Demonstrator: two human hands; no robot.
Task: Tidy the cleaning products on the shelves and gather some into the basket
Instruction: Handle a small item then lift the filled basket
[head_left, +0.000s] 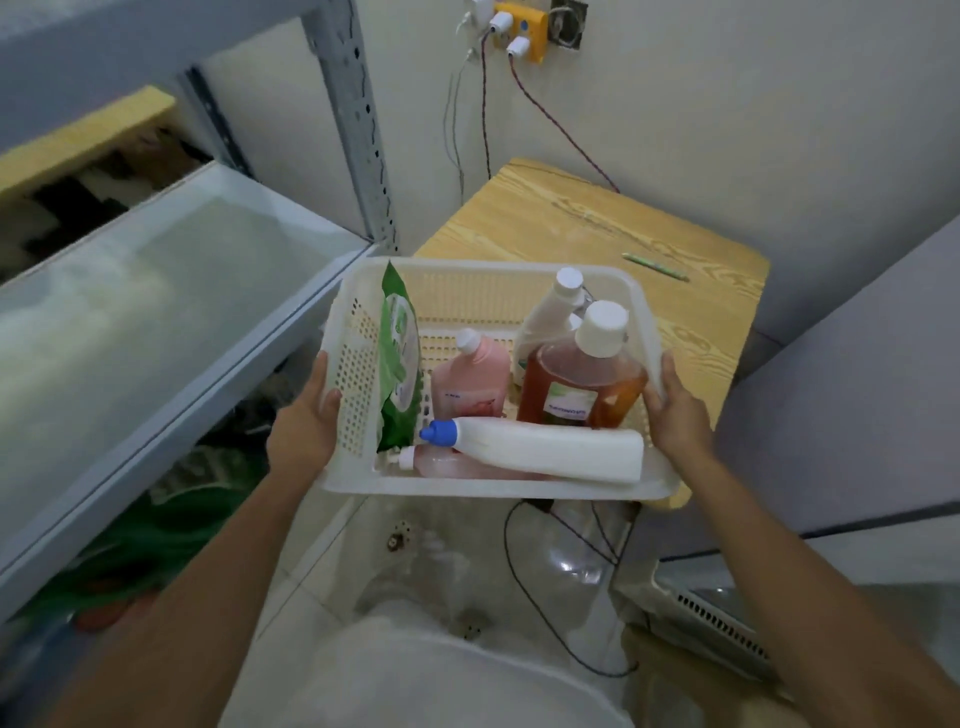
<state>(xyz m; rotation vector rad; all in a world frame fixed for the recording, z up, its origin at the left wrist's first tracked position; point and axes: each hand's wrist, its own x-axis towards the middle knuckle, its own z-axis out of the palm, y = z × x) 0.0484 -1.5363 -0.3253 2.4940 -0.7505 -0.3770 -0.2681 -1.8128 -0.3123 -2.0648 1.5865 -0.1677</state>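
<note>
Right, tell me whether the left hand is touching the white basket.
Touching. The head view shows the left hand gripping the white basket by its left wall, thumb pressed against the perforated side.

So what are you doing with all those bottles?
A person is holding a white basket with both hands, the left hand on its left wall and the right hand on its right. Inside are a green pouch, a pink bottle, an amber bottle and a white bottle lying across the front. The basket is by a wooden table, next to the shelves.
</note>
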